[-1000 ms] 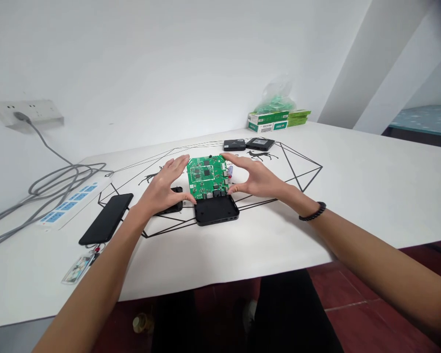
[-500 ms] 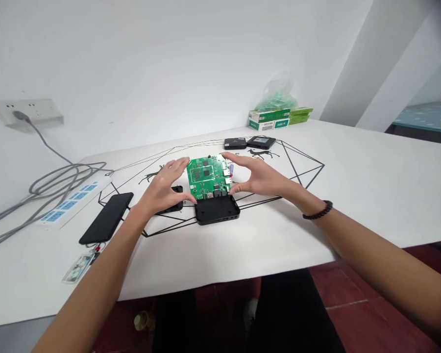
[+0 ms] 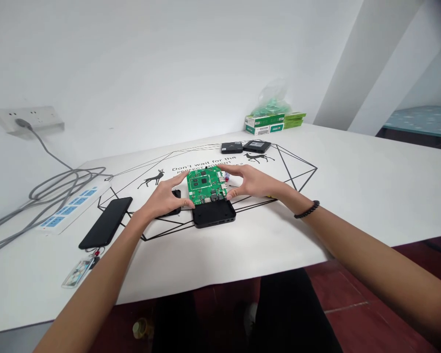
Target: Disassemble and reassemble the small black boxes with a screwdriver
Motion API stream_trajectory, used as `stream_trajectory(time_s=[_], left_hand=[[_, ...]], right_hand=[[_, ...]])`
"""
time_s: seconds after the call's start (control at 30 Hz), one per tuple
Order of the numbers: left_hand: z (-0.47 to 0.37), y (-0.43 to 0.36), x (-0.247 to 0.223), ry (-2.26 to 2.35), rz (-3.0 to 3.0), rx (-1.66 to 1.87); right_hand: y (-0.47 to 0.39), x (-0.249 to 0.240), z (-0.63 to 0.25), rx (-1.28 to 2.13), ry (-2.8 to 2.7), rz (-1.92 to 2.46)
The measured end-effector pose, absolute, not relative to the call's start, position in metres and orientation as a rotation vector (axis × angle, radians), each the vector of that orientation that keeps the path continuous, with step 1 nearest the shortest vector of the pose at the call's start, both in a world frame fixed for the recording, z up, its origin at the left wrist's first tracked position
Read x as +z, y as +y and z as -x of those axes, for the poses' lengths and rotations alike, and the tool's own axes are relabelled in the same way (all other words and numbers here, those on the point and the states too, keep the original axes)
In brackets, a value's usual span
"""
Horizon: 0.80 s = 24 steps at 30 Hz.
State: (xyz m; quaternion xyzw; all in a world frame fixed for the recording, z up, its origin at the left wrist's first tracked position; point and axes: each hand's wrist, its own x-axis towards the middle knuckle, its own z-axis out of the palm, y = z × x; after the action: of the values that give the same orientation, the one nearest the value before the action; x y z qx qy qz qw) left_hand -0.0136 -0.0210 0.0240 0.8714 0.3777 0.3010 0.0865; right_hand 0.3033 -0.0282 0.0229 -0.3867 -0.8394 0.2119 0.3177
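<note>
A green circuit board [image 3: 205,184] tilts over the far part of a black plastic case [image 3: 213,213], its near edge at or inside the case. My left hand [image 3: 167,197] grips the board's left side, fingertips at the far corner and thumb by the near corner. On the opposite side, my right hand [image 3: 248,181] holds it with fingers at the far corner and thumb near the ports. Behind my left hand lies another black part [image 3: 175,201], partly covered. A small whitish-purple thing shows just past the board's right edge.
To the left lie a black phone [image 3: 106,223] with a charm, a power strip [image 3: 71,208] and looped grey cable [image 3: 69,179]. Two black boxes [image 3: 232,147] sit further back. Green-white cartons [image 3: 264,123] bearing a plastic bag [image 3: 274,100] stand by the wall.
The board has tipped down flatter and lower toward the case, both hands moving with it. The printed lettering behind it now shows. The view has shifted slightly.
</note>
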Motion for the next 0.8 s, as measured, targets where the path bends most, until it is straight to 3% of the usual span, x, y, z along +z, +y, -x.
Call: stream_trajectory(time_s=[0.2,0.8], left_hand=[[0.017,-0.016,0.019,0.869,-2.881,1.148],[0.018,-0.011,0.022,0.699,-3.216,1.235]], right_hand=[[-0.032,0.02,-0.301,0.373,-2.179,0.88],[-0.034,0.024,-0.301,0.055,-2.226,0.816]])
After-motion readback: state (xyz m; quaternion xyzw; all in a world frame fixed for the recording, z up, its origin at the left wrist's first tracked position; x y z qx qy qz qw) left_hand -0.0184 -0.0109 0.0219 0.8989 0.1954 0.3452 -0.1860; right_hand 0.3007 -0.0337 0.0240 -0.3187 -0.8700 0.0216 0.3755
